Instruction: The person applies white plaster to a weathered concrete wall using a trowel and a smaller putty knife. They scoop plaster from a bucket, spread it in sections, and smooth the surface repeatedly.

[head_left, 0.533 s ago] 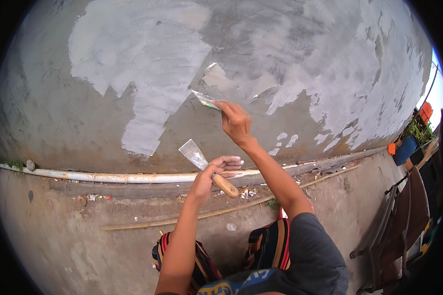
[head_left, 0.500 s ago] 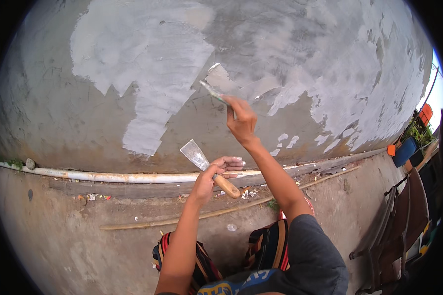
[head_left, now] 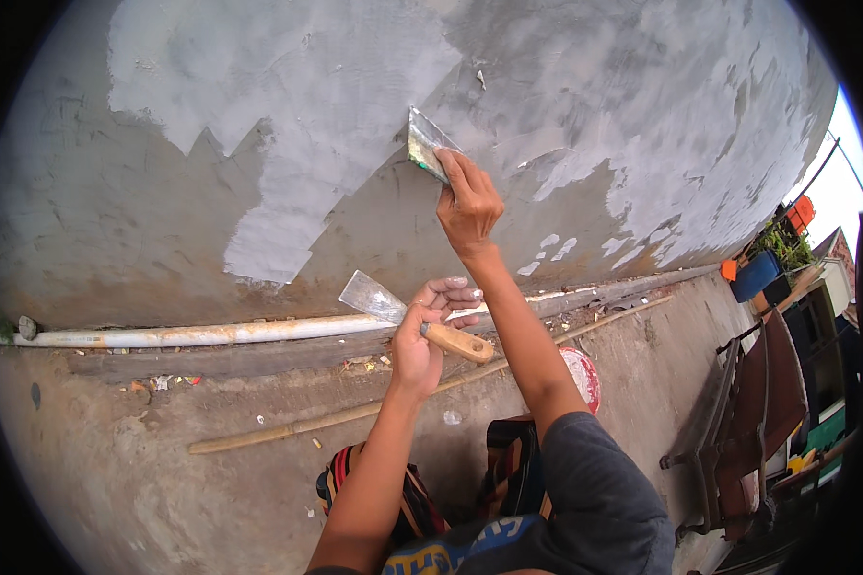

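My right hand [head_left: 472, 206] pinches a thin flat scraper plate [head_left: 428, 144] between thumb and fingers, its blade at the grey wall [head_left: 374, 216]. The scraper lies beside the edge of a pale patch of filler [head_left: 288, 192] spread on the wall. Lower down, my left hand [head_left: 418, 350] holds a putty knife [head_left: 458, 342] by its wooden handle. The thumb crosses that handle, while the other fingers are partly stretched and smeared white. The knife's whitish metal blade points up and left, apart from the wall surface as far as I can see. A small filler lump [head_left: 481, 80] sticks to the wall above the scraper.
A white pipe [head_left: 230, 334] runs along the wall's foot. A bamboo pole [head_left: 288, 437] lies on the concrete ground. Near my right arm stands a red-rimmed bucket [head_left: 582, 379] with white residue. At right are a brown bench-like frame [head_left: 762, 412] and a blue container [head_left: 756, 276].
My right hand has turned the scraper so its broad face shows against the wall. The thick filler smear there looks spread or covered. My left hand keeps the putty knife, its handle now flatter.
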`<state>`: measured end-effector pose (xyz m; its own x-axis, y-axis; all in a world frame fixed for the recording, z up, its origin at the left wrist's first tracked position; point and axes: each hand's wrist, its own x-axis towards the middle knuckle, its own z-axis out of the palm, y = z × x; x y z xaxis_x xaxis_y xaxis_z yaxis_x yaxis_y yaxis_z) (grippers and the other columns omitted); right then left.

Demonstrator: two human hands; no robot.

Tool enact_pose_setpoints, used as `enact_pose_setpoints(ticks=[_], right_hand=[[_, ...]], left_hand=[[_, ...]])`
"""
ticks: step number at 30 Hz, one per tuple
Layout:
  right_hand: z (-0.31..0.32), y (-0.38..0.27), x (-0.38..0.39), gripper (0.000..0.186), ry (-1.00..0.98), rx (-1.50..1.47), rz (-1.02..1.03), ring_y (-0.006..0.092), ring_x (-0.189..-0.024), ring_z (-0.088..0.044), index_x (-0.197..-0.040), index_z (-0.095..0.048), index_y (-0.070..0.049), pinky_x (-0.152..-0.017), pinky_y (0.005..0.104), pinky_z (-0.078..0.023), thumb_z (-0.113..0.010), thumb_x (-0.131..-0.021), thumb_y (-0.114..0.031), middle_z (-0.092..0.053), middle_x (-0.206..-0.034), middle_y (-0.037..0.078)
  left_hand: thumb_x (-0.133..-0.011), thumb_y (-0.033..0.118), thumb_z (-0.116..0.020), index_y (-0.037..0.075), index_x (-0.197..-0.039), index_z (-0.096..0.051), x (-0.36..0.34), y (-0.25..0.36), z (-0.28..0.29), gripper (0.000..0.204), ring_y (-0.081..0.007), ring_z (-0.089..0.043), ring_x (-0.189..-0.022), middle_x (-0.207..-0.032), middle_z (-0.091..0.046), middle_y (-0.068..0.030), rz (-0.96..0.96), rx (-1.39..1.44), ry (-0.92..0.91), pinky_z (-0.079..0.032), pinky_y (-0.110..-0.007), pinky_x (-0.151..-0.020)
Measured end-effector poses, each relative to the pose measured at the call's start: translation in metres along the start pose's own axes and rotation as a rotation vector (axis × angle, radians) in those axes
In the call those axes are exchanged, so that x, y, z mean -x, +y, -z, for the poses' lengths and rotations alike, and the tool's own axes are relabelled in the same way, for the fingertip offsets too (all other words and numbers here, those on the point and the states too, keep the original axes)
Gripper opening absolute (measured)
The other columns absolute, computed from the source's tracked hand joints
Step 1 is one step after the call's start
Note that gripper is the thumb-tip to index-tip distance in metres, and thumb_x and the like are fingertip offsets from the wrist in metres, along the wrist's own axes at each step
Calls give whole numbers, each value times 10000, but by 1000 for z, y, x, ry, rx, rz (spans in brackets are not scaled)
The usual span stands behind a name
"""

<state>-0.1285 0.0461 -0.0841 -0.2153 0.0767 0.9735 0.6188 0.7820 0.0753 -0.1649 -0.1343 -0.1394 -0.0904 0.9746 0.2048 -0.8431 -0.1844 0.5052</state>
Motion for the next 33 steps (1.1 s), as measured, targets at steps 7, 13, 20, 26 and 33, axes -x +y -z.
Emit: enact_pose_setpoints(ticks=[7, 13, 20, 26, 33], right_hand=[[15, 8, -21, 538, 174, -39, -70, 246, -848, -654, -1122, -697, -162, -707, 327, -521, -634, -654, 97, -687, -1044, 41], [-32, 11, -51, 630, 306, 211, -45, 238, -858, -643, -1175, -682, -175, -713, 323, -512, -626, -596, 70, -675, -1095, 34], [-24, -30, 17, 579, -91, 58, -57, 243, -847, -640, -1164, -689, -178, -724, 312, -513, -643, -647, 80, -669, -1086, 51], [34, -1, -18, 309, 47, -165, -158, 273, -886, -656, -1080, -675, -83, -750, 339, -505, -635, -794, 29, -694, -974, 96], [50, 49, -115, 202, 67, -126, -207, 269, -858, -665, -1055, -664, -46, -758, 325, -492, -617, -859, -37, -696, -947, 108]], left_hand=[[-806, 157, -403, 31, -1124, -533, -1, -9, 5, 366, -217, -571, -1024, -1042, -611, -122, -12, 101, 101, -475, -368, -875], [-837, 193, -389, 51, -1064, -532, 0, -8, 1, 303, -194, -568, -972, -979, -603, -85, -74, 61, 208, -474, -349, -824], [-842, 194, -375, 47, -1049, -529, 16, 8, 1, 298, -188, -567, -962, -954, -595, -79, -190, 0, 220, -475, -328, -801], [-833, 179, -371, 36, -1049, -528, 21, 17, 5, 303, -195, -567, -962, -951, -589, -93, -205, -64, 245, -478, -329, -801], [-817, 139, -367, 25, -1048, -531, 21, 19, 4, 305, -207, -577, -967, -950, -588, -101, -177, -64, 226, -479, -325, -809]])
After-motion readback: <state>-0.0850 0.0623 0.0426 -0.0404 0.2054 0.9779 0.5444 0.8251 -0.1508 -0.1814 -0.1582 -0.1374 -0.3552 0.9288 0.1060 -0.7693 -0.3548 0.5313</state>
